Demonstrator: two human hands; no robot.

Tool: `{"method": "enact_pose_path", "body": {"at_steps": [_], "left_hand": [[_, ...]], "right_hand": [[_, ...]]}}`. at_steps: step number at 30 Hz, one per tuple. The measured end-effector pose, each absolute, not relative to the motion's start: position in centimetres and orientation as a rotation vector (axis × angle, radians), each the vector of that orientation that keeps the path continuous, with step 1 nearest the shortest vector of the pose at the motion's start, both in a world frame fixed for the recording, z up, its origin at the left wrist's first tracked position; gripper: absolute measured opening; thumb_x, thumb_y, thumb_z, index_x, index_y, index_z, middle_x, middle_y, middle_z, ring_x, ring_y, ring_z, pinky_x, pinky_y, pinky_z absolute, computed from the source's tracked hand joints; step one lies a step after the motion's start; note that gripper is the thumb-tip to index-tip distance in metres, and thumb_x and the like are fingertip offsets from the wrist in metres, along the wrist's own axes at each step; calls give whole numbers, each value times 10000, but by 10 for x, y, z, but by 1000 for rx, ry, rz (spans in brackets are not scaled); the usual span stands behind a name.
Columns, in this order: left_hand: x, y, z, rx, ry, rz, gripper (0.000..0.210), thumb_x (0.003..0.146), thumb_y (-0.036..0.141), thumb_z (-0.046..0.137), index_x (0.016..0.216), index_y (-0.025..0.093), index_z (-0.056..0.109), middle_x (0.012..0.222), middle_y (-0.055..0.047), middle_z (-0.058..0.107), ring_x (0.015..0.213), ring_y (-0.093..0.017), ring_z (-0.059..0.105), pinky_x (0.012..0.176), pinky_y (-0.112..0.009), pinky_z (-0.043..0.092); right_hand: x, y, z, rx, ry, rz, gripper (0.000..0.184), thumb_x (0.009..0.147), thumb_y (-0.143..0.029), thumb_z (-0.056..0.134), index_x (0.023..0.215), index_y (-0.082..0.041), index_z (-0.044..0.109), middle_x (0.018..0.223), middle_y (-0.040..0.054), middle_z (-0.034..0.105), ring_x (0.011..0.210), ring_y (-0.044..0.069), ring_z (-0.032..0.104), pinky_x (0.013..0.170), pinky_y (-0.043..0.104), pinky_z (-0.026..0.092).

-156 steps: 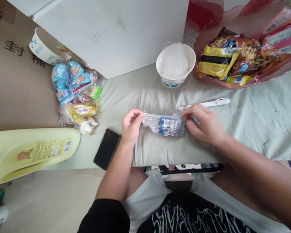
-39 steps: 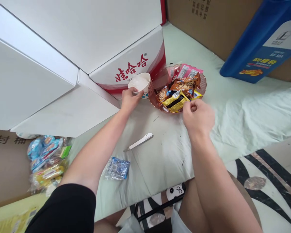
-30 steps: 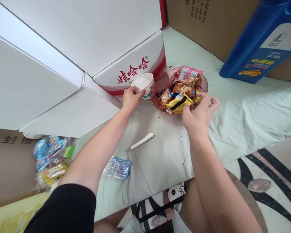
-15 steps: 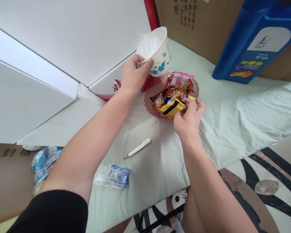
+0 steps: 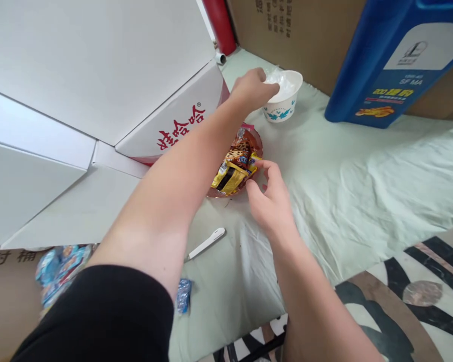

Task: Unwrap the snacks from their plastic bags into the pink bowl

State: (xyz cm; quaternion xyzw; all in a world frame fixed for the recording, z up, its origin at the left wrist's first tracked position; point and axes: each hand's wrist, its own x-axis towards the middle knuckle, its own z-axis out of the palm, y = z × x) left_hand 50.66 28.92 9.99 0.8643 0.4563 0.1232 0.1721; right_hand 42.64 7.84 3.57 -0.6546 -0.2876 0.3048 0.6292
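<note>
My left hand (image 5: pixel 253 90) is closed at the left rim of a white paper bowl (image 5: pixel 281 111) with a teal leaf print. Crumpled clear plastic wrap (image 5: pixel 283 83) sits inside it. The bowl is upright over the green cloth, behind and right of a reddish clear plate (image 5: pixel 259 142). Thumb and index finger of my right hand (image 5: pixel 270 196) pinch the plate's right edge, beside a yellow snack packet (image 5: pixel 231 178). Brown cookie packets (image 5: pixel 237 153) lie in the plate too, partly hidden by my left forearm.
A white utility knife (image 5: pixel 207 242) and a blue wrapped packet (image 5: pixel 183 295) lie on the cloth nearer me. White cartons (image 5: pixel 181 120) stand left, a blue jug (image 5: pixel 381 75) and a brown box (image 5: pixel 298 40) behind. Blue packages (image 5: pixel 62 266) are at lower left.
My left hand has carried the paper bowl right and down, from above the plate's back to behind its right side. The plate has shifted left with my right hand at its edge.
</note>
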Motion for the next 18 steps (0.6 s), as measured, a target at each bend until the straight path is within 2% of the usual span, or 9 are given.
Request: {"method": "enact_pose_path", "body": {"at_steps": [3,5,8,11,13,15,18], "left_hand": [[487,275,105,2551,1207,466,117,890,244,682,968,224,597,1109,-109,583,934,-201,523,970,-397,406],[465,259,108,2592,1149,508,96,897,213,664,968,226,600,1108,-110,579,962,-211,544,988,-392,400],[416,230,109,2677,1025,682,77,891,179,622,861,231,575,976,-89,597,959,-230,566,917,-380,422],[348,204,102,2760,967,748,241,892,249,555,666,219,475,800,-51,561,810,-200,553,790,-341,417],[299,192,91,2799,1101,521,360,873,295,517,556,219,364,640,-21,469,662,-172,487,687,-326,365],[255,183,77,2705,1361,76,424,854,325,479,494,223,281,523,1,360,559,-153,407,625,-327,291],[209,176,53,2636,1454,-95,449,874,323,405,451,236,281,453,-7,330,490,-162,388,585,-336,242]], "right_hand": [[431,78,40,-1498,-586,653,304,785,-237,520,1087,-229,556,1232,99,655,1229,260,574,1099,513,426],[431,78,41,-1468,-531,620,305,784,-240,526,1087,-233,554,1234,92,649,1242,252,567,1107,502,419],[425,78,45,-1358,-433,613,305,793,-256,526,1098,-236,536,1215,81,636,1231,230,574,1089,456,446],[424,75,50,-1222,-375,626,265,805,-258,502,1068,-238,513,1170,71,635,1187,212,606,1048,423,490],[434,74,50,-1192,-379,650,238,825,-248,480,1061,-240,509,1144,77,636,1143,218,632,994,433,527],[456,77,45,-1239,-411,652,245,852,-224,462,1092,-242,514,1133,85,635,1100,229,652,918,442,560],[505,94,28,-1415,-378,556,321,842,-127,473,1154,-190,512,1168,105,628,1064,214,665,830,372,563]]}}
